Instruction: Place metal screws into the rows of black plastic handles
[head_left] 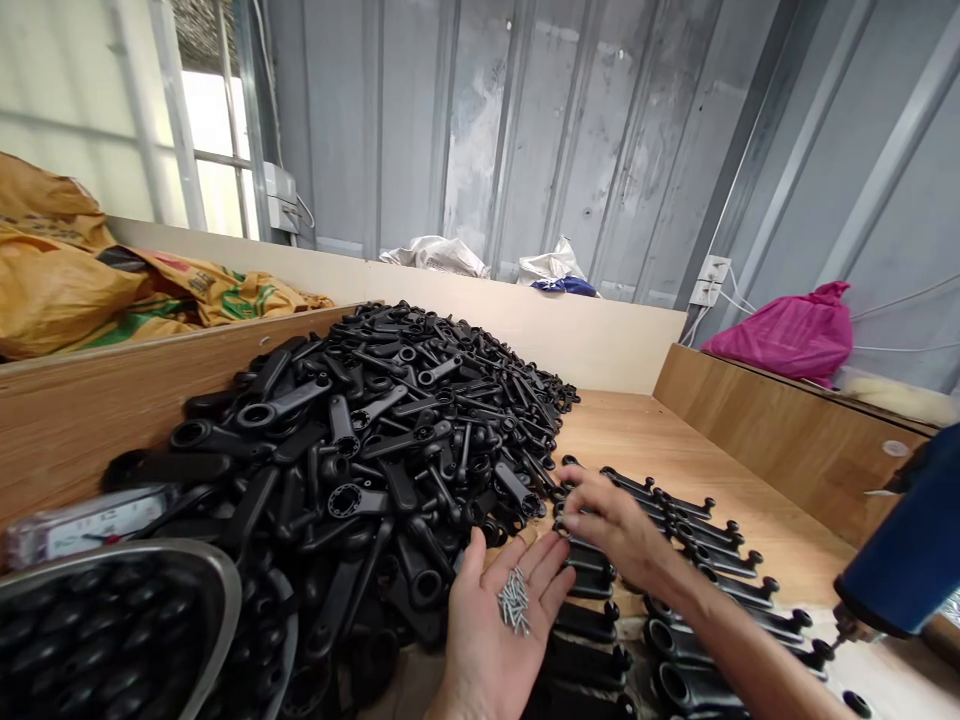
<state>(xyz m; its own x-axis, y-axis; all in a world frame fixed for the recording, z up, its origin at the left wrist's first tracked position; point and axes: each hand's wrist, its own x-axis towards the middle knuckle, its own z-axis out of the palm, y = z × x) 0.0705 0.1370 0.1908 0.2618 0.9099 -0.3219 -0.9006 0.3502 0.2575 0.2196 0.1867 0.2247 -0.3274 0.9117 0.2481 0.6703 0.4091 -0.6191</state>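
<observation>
My left hand (pixel 499 620) lies palm up near the bottom centre, cupping a small bunch of silver screws (pixel 514 601). My right hand (pixel 611 525) reaches across just above it, fingertips pinched over a black plastic handle in the laid-out rows (pixel 697 560). I cannot tell whether a screw is between those fingertips. A big heap of black plastic handles (pixel 390 440) rises to the left of both hands.
A steel bowl (pixel 199 580) holding black caps sits at the bottom left. A blue power tool (pixel 911 545) juts in at the right edge. Wooden side boards (pixel 787 430) fence the bench. Yellow sacks (pixel 67 280), a pink bag (pixel 795 330) and corrugated metal walls stand behind.
</observation>
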